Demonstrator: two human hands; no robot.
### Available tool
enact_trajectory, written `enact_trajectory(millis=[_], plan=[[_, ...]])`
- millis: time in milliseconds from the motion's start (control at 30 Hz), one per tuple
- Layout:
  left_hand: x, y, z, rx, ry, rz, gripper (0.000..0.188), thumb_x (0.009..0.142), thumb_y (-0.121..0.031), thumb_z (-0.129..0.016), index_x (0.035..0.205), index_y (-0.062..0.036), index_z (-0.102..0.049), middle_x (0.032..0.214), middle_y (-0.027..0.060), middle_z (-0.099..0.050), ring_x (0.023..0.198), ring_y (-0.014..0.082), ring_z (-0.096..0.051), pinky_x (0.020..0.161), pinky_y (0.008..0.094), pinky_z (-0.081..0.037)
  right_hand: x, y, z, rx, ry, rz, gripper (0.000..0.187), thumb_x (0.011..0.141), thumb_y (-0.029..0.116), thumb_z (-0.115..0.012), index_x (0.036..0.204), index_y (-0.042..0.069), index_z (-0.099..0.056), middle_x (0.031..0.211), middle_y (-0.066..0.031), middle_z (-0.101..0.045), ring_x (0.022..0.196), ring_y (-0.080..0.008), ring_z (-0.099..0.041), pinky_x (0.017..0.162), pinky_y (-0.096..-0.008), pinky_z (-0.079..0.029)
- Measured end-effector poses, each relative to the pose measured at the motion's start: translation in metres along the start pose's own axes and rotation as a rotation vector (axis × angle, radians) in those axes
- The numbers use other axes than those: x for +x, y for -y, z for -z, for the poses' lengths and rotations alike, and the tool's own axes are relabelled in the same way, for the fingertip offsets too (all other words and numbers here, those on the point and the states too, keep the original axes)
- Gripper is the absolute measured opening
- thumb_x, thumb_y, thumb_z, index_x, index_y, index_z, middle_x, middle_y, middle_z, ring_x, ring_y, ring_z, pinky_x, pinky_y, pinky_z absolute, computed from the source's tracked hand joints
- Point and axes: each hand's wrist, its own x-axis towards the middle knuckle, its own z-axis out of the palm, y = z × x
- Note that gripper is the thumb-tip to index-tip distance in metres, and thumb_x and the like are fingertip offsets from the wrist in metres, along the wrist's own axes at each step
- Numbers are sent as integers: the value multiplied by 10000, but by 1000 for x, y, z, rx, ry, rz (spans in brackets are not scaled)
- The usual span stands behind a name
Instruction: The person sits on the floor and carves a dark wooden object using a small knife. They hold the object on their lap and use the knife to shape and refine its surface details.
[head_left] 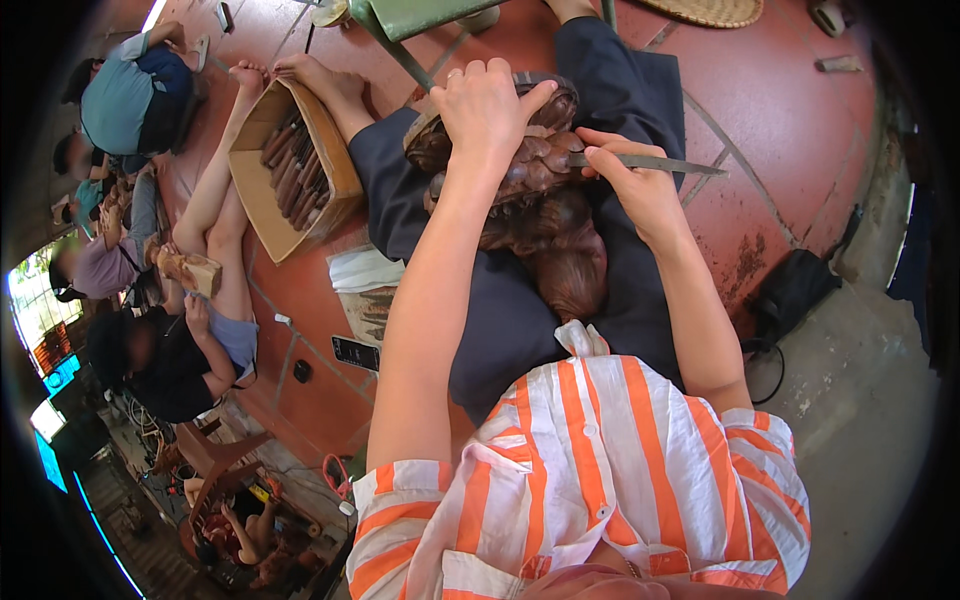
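A dark brown wood carving (565, 245) with rounded, lumpy relief lies across my lap, between my legs. My left hand (485, 110) grips its far end, fingers curled over the top and thumb stretched out to the right. In my right hand (635, 185), closed beside the carving's right side, is a flat, grey metal file (665, 163). One end of the file meets the carved surface; its narrowing end points out to the right. My palm hides part of the file, and my left forearm covers part of the carving.
Left of my legs stands a cardboard box (345, 185) of wooden-handled tools (295, 175). A white cloth (365, 270) and a phone (356, 353) lie nearer. A green chair (410, 15) is ahead, a black bag (795, 290) at right. Several people sit left, one holding a pale wood piece (190, 270).
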Motion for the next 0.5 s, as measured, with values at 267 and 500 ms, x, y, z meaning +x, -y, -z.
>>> enact_trajectory(millis=[267, 500], plan=[[-1, -2, 2, 5, 17, -6, 509, 675, -543, -731, 760, -49, -641, 738, 90, -634, 754, 285, -627, 635, 428, -444, 1, 0, 0, 29, -48, -59, 241, 820, 219, -621, 779, -4, -701, 1031, -219, -646, 1134, -301, -534, 934, -360, -420], [0, -1, 0, 20, 33, 4, 508, 677, -544, -727, 769, -51, -644, 747, 94, -636, 766, 287, -626, 653, 432, -442, -1, 12, -9, -122, -4, 6, 245, 820, 191, -640, 797, -47, -693, 975, -169, -669, 1061, -222, -573, 890, -334, -440]])
